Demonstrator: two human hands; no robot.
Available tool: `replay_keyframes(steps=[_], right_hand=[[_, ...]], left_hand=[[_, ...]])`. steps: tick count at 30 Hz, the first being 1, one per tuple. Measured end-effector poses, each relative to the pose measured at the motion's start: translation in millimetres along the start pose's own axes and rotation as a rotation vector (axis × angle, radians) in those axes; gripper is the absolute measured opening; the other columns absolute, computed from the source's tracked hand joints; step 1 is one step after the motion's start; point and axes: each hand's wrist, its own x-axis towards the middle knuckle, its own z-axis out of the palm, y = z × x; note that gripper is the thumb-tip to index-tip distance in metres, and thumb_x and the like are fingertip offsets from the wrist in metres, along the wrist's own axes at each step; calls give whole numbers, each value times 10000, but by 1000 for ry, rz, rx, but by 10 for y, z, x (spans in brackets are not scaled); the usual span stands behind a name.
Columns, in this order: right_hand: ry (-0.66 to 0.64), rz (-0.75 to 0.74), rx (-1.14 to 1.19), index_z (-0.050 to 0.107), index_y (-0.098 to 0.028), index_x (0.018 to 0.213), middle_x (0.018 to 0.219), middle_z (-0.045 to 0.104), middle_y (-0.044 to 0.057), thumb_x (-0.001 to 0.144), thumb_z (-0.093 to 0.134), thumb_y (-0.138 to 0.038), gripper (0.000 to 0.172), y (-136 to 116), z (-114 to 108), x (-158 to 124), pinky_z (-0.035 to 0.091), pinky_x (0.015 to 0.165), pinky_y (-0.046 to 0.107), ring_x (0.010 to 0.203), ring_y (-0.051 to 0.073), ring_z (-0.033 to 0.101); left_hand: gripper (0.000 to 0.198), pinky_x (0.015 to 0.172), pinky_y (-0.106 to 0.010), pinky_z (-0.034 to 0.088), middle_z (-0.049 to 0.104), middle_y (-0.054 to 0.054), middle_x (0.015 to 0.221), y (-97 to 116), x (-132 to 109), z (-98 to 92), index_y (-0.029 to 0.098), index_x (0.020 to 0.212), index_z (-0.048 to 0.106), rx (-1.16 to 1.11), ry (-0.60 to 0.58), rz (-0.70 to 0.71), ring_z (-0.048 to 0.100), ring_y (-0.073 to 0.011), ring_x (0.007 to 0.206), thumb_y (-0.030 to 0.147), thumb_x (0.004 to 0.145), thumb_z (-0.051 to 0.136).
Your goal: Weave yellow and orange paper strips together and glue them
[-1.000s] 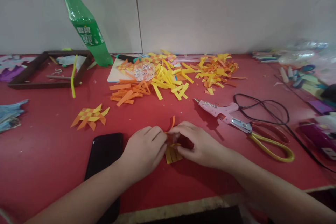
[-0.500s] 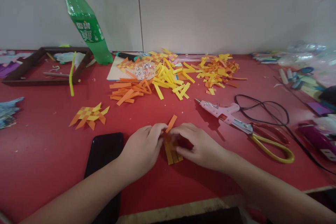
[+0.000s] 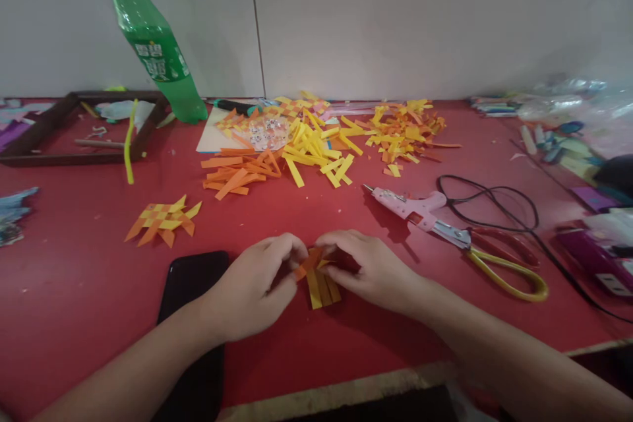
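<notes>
Several yellow paper strips [image 3: 322, 290] lie side by side on the red table, with an orange strip [image 3: 307, 264] crossing near their top. My left hand [image 3: 262, 283] pinches the left end of that orange strip. On the other side, my right hand [image 3: 368, 270] has its thumb and fingers closed on the upper right of the paper strips. The fingertips partly cover the strips' upper ends. A woven orange and yellow paper piece [image 3: 163, 219] rests farther left, and a black phone [image 3: 190, 283] lies partly under my left forearm.
Orange strips [image 3: 237, 171] and yellow strips [image 3: 314, 148] are piled behind my hands. To the right lie a pink glue gun [image 3: 408, 204] with its cord and yellow-and-red-handled scissors [image 3: 509, 277]. A green bottle [image 3: 163, 53] stands beside a brown frame [image 3: 74, 159] at the back left.
The orange strip, which pointed up and right between my hands, now slants down and left to my left fingers. My left hand has shifted slightly left. The whole view has moved a little.
</notes>
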Motion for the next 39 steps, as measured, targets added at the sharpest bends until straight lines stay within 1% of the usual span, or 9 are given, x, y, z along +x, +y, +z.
replay_keyframes(steps=[3, 10, 16, 20, 24, 30, 34, 36, 39], right_hand=[[15, -11, 5, 562, -193, 1076, 990, 680, 39, 816, 617, -115, 277, 3, 16, 3, 480, 768, 279, 884, 166, 630], [22, -19, 35, 555, -196, 1079, 970, 665, 44, 862, 572, -155, 222, 20, 17, 0, 483, 738, 272, 850, 156, 624], [34, -56, 33, 560, -195, 1078, 958, 669, 40, 848, 560, -125, 241, 27, 19, 9, 482, 742, 267, 834, 148, 617], [42, -59, 26, 567, -198, 1097, 997, 679, 48, 837, 550, -114, 274, 45, 33, 8, 489, 773, 279, 868, 157, 623], [52, -54, 17, 572, -197, 1118, 1040, 683, 55, 807, 527, -67, 340, 68, 49, 7, 493, 802, 288, 916, 165, 627], [26, -17, 74, 582, -196, 1102, 962, 690, 36, 841, 567, -115, 274, 56, 33, 19, 501, 757, 270, 821, 142, 639], [21, -2, 82, 581, -198, 1101, 1015, 695, 42, 867, 551, -135, 245, 46, 13, 17, 498, 762, 272, 865, 152, 649], [23, 0, 87, 581, -201, 1106, 1032, 696, 46, 937, 469, -181, 204, 39, -1, 11, 494, 783, 279, 910, 156, 651], [21, 22, 115, 575, -210, 1139, 1042, 700, 47, 1004, 348, -242, 266, 20, -32, -4, 490, 812, 289, 951, 155, 652]], left_hand=[[269, 683, -289, 423, 598, 5, 810, 23, -6, -43, 205, 890, 533, 91, -66, 45, 536, -157, 736, 38, 696, 451], [151, 708, -319, 358, 535, 27, 563, 47, -18, -124, 193, 610, 505, 177, -182, 261, 463, -168, 711, 56, 630, 443], [146, 799, -333, 386, 510, 65, 545, 89, -36, -142, 196, 601, 477, 4, -213, 364, 364, -119, 584, 70, 576, 407], [111, 835, -346, 397, 523, 70, 550, 113, -33, -160, 198, 605, 464, -90, -252, 347, 368, -109, 556, 106, 578, 410], [90, 895, -371, 389, 589, 62, 586, 116, -45, -182, 197, 622, 487, -207, -275, 354, 449, -101, 554, 159, 681, 430], [227, 668, -338, 331, 547, 19, 568, 61, 26, -130, 186, 611, 496, 172, -100, 269, 421, -152, 629, 212, 835, 469], [226, 664, -333, 306, 566, 12, 648, 30, 67, -72, 189, 701, 536, 318, -95, 199, 440, -171, 683, 318, 885, 509], [183, 670, -332, 305, 569, 15, 677, 18, 67, -53, 193, 733, 531, 348, -110, 188, 443, -174, 695, 303, 880, 527], [136, 684, -335, 315, 567, 12, 712, 4, 55, -41, 196, 755, 526, 373, -141, 194, 449, -176, 704, 268, 869, 538]])
